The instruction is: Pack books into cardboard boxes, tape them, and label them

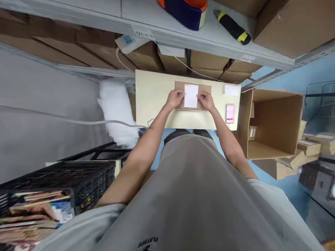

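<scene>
Two hands: L hand (176, 98) & R hand (206, 100), thumb + fingers pinched on opp. side edges of white label (191, 96).
White label: smooth rect. paper w/ small yellow mark, top L corner; other print too faint to read. Over middle of brown pkg (180, 86); can't tell if stuck.
Brown pkg: flat rect. cardboard, nr middle of counter (154, 90).
Counter: smooth, pale cream. Phone (230, 113) at R end, pinkish screen, txt too small; white slip (231, 90) just beyond it.
Shelf (99, 21): grey metal, handwritten tag (143, 34) approx. "D3" or "03", rest unclear. On top: navy/orange tape dispenser (183, 14), blk/yellow cutter (232, 27).
Shirt (193, 188): grey fabric, dark print reads "PLAYBOY", upside down.
Big box (272, 122): open cardboard, R of counter; small box (252, 133) w/ sticker inside.
Crate (94, 184): blk plastic, lattice sides, far L, blurred.
</scene>
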Motion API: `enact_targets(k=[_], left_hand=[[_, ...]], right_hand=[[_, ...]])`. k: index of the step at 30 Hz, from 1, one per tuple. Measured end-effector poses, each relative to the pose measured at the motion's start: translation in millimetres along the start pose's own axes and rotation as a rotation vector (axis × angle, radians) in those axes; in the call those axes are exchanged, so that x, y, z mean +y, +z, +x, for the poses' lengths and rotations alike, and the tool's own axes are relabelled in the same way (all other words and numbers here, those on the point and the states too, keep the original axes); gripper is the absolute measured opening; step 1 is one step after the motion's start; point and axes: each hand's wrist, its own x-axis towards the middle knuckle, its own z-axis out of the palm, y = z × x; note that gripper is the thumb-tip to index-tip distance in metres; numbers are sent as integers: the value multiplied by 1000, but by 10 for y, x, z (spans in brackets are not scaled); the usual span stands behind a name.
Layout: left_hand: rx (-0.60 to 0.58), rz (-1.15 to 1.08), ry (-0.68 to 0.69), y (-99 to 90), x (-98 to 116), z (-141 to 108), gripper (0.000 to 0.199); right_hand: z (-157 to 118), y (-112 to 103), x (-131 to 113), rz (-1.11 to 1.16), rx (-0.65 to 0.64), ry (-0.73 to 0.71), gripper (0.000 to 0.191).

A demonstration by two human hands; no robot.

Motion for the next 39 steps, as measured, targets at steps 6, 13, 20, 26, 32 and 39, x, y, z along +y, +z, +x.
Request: enact_targets(k=[6,13,20,26,32,39], left_hand=[[29,-13,-10,45,25,65,20],[20,-37,-33,40,31,62,18],[23,0,-18,37,57,-7,18],[32,31,-8,50,74,-51,16],[53,45,-6,73,67,-62,15],[84,32,-5,103,58,-75,11]], right_hand=[[81,1,15,-21,25,58,42],[64,10,30,-72,43,76,38],[5,29,74,-127,39,17,34],[-9,33,105,-159,37,-21,32],[-29,48,122,-193,42,-41,36],[-61,98,106,-209,97,-34,38]])
